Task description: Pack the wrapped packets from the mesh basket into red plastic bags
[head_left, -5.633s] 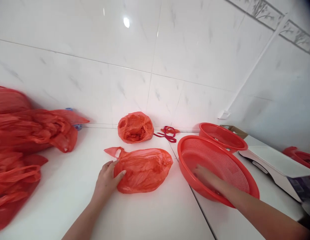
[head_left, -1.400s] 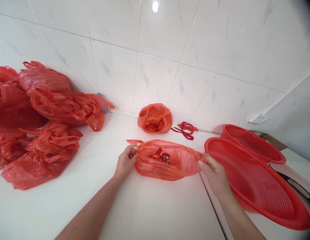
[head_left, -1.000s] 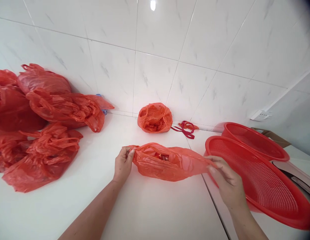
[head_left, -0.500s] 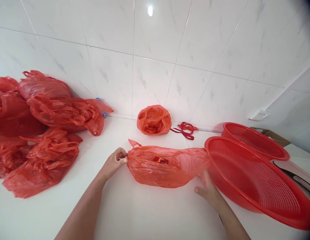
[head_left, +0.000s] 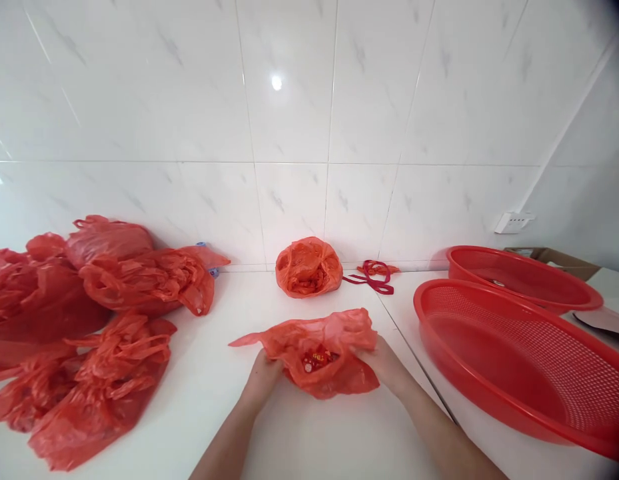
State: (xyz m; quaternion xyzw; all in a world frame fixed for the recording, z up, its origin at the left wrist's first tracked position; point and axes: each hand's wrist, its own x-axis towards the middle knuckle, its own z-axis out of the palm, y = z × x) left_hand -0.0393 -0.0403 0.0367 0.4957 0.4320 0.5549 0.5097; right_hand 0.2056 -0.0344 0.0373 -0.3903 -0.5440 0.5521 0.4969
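A thin red plastic bag (head_left: 334, 327) is between my two hands over the white table. Through its mouth shows a small red packet with yellow marks (head_left: 319, 358). My left hand (head_left: 264, 377) grips the bag's left side, its fingertips covered by the plastic. On the opposite side my right hand (head_left: 382, 363) has hold of the bag, with most of its fingers hidden in the folds. A loose corner of the bag sticks out past my left hand.
Several filled red bags (head_left: 99, 387) crowd the left. By the wall sit an open red bag (head_left: 309, 267) and a dark red ribbon (head_left: 376, 277). Two red plastic baskets (head_left: 454, 320) stand at the right, before a cardboard box (head_left: 564, 260) and a wall socket (head_left: 513, 222).
My hands have come closer together, and the bag, stretched out sideways before, is now bunched with its mouth open. The view has tilted upward.
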